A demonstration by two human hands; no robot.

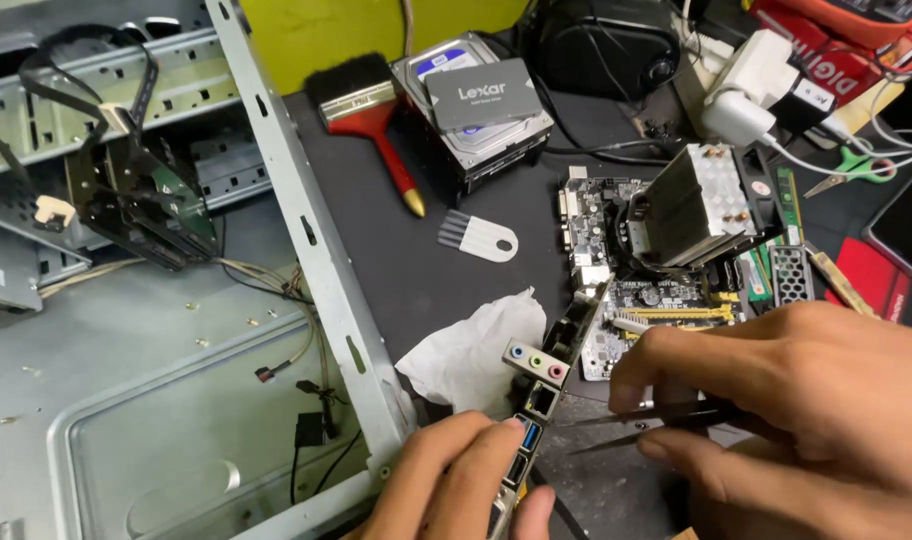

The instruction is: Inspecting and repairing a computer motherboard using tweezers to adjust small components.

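My left hand (456, 480) grips the lower end of a motherboard held on edge, its rear port block (538, 372) with coloured audio jacks and blue sockets facing me. Just right of those ports, my right hand (796, 400) pinches black tweezers (626, 425) whose tips point left toward them. A second motherboard (616, 215) lies flat on the dark mat behind, carrying a large finned metal cooler (701, 205).
An open grey computer case (176, 300) with loose cables fills the left. A crumpled white tissue (471, 350), a red-handled brush (371, 115), stacked drives (481, 110), a white plastic tool (481, 237), green scissors (851, 165), chargers and a memory stick (788, 205) lie about the mat.
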